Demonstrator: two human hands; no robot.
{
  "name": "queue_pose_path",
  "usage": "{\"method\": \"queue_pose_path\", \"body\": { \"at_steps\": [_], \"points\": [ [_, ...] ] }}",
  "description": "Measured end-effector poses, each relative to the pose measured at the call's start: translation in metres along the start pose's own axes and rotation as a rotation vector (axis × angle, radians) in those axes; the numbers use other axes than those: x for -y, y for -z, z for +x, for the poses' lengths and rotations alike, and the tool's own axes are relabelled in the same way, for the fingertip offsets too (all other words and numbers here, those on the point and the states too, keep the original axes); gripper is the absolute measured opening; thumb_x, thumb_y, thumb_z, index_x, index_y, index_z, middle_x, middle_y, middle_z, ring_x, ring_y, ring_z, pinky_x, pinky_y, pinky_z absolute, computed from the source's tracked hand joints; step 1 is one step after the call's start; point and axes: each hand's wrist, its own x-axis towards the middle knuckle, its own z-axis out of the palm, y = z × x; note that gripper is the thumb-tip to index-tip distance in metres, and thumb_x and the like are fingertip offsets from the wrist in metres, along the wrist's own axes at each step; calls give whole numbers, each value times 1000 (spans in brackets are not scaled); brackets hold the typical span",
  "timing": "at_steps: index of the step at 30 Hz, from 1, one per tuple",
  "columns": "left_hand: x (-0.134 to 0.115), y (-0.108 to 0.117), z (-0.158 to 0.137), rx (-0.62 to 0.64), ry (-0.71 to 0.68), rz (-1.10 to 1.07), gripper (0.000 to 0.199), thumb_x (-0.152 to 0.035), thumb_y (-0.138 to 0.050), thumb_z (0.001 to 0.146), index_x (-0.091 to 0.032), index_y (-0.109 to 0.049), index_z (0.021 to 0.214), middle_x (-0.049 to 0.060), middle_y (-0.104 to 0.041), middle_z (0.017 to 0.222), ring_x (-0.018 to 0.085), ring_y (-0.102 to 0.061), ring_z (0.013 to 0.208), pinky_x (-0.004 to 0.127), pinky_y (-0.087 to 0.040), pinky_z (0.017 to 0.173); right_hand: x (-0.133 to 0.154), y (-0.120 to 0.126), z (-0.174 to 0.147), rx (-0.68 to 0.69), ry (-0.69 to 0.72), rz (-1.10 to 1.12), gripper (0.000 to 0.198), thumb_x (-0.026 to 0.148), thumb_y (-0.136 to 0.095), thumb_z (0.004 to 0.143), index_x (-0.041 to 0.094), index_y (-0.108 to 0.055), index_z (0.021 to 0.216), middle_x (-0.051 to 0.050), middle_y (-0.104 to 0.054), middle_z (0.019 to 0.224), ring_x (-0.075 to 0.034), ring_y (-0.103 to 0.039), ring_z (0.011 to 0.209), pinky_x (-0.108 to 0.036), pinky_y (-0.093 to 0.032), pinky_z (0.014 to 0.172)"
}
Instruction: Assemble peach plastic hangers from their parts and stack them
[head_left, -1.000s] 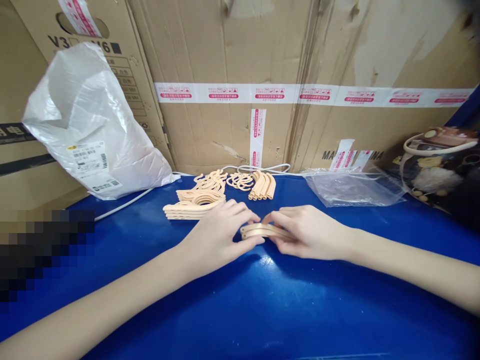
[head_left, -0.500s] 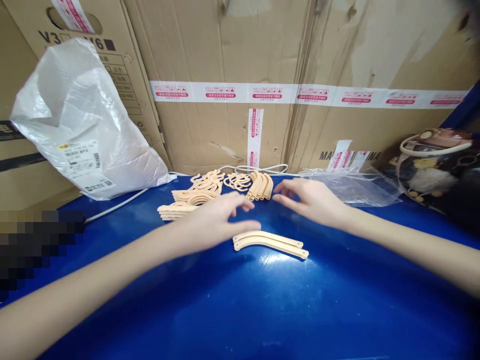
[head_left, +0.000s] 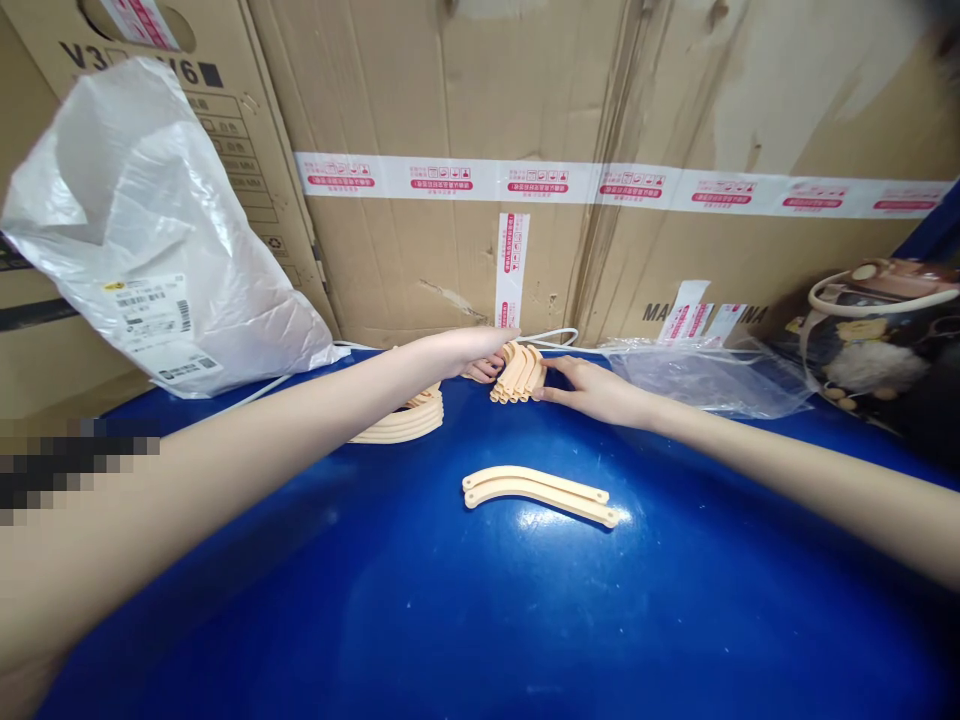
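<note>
- Progress: one assembled pair of curved pieces (head_left: 540,495) lies mid-tabletop (head_left: 480,620), released; the row of curved pieces (head_left: 519,373) at the far edge appears unworked, as does the flat stack (head_left: 401,425).
- Your left hand (head_left: 469,352) reaches over the hooks (head_left: 484,371); finger state cannot be told.
- Your right hand (head_left: 592,390) rests low, fingers extended together, tips touching the row.

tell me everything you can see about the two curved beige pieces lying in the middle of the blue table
The curved beige pieces are two slim, gently arched strips of what looks like matte plastic, pale peach in colour, with rounded ends; small holes seem to sit near the ends. They lie flat, side by side and nearly parallel, touching or almost touching along their length, running left to right on the glossy blue table. Neither hand touches them: both hands are farther back at a bundle of similar pieces.
</note>
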Motion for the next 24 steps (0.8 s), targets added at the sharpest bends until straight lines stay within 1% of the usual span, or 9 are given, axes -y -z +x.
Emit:
{"method": "queue_pose_path", "body": {
  "at_steps": [4,8,13,19,22,24],
  "points": [
    [-5,-4,-2,45,36,30,50,-55,-34,92,-12,-60,97,18,-64,120,26,-61,109,30,-50,87,-3,1,4,21,34,38,59,50,-55,88,20,-47,138,-12,-56,135,-30,-54,121,-47,-39,102],
    [-12,-8,-6,64,37,51,48,-52,-32,93,-14,-60,95,16,-66,117,24,-64,104,28,-51,83,-4,3,3,31,76,95,59,50,-56,87,22,-46,139,-11,-56,135,-31,-53,121,-49,-39,103],
    [-17,-12,-7,60,-4,88,46,-49,-30,94,-15,-60,103,14,-67,114,23,-65,98,29,-52,78,-5,2,1,19,91,96,60,52,-55,87,22,-47,138,-11,-56,134,-32,-53,121,-50,-38,102],
    [-19,-15,-10,64,-45,161,50,-51,-30,94,-16,-58,113,15,-67,115,25,-65,100,33,-52,80,-3,2,0,19,77,58,61,52,-54,88,19,-45,139,-14,-55,135,-31,-54,119,-49,-40,100],
    [-22,-12,-14,63,-67,209,52,-52,-30,93,-14,-57,119,16,-64,121,26,-64,104,31,-52,81,-1,5,-1,6,80,47,60,51,-54,88,20,-45,138,-13,-56,134,-31,-55,119,-50,-40,100],
    [-25,-3,-19,35,-105,252,53,-51,-32,93,-14,-53,125,17,-58,131,24,-61,110,28,-51,81,1,9,-6,-12,85,12,59,50,-54,88,19,-46,137,-14,-56,133,-32,-54,119,-51,-41,100]
  ]
}}
